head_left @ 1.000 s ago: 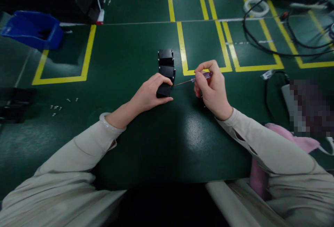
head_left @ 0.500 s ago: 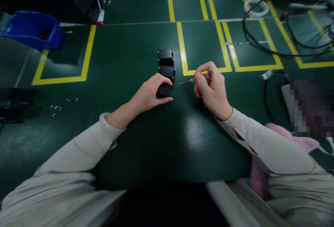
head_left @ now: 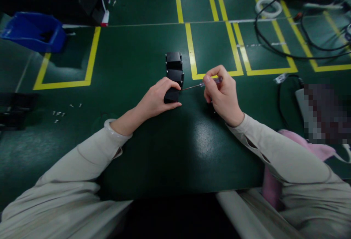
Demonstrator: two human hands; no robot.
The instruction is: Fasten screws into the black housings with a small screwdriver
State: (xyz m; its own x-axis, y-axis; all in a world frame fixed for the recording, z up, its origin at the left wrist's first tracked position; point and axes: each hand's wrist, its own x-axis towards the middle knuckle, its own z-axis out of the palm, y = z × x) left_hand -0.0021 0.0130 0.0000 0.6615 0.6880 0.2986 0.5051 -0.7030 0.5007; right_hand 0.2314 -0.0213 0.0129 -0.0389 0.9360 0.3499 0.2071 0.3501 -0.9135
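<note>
Your left hand (head_left: 156, 100) is clamped on the nearest black box (head_left: 172, 95), fingers curled over its top, thumb along the near side. It's the front one of three black boxes in a row on the green table (head_left: 137, 158); the middle box (head_left: 175, 75) and far box (head_left: 173, 59) sit touching behind it. Your right hand (head_left: 222, 94) pinches a small screwdriver (head_left: 201, 84) by its clear handle, fingers closed tight around it, the shaft lying nearly flat with its tip at the right side of the held box. Loose screws (head_left: 58, 114) lie well to the left, and a blue bin (head_left: 34, 32) sits at far left.
</note>
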